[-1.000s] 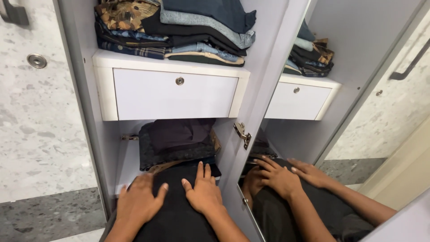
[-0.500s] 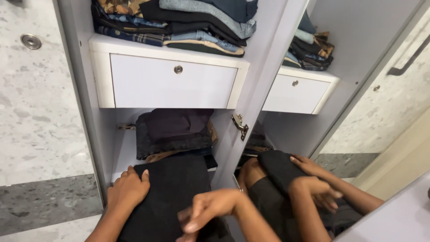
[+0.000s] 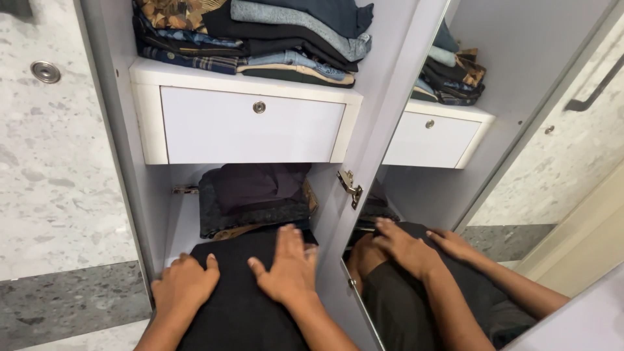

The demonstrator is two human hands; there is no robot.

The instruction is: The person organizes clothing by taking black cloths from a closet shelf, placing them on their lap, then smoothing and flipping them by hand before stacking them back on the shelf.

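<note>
Garment: we press a folded black garment (image 3: 240, 305) on the wardrobe's bottom shelf (image 3: 182, 227); its long axis probably runs inward
Left hand (image 3: 185, 286): flat, fingers together
Right hand (image 3: 286, 273): spread, further in

Cut off by the bottom edge: both forearms and the near end of the black folded garment (image 3: 240, 305). Hidden under the left hand (image 3: 185, 284) and right hand (image 3: 289, 270): patches of that cloth. Cropped at the top: the stack of folded clothes (image 3: 260, 39). Lost in shadow: the dark folded pile (image 3: 253, 195) behind.
</note>
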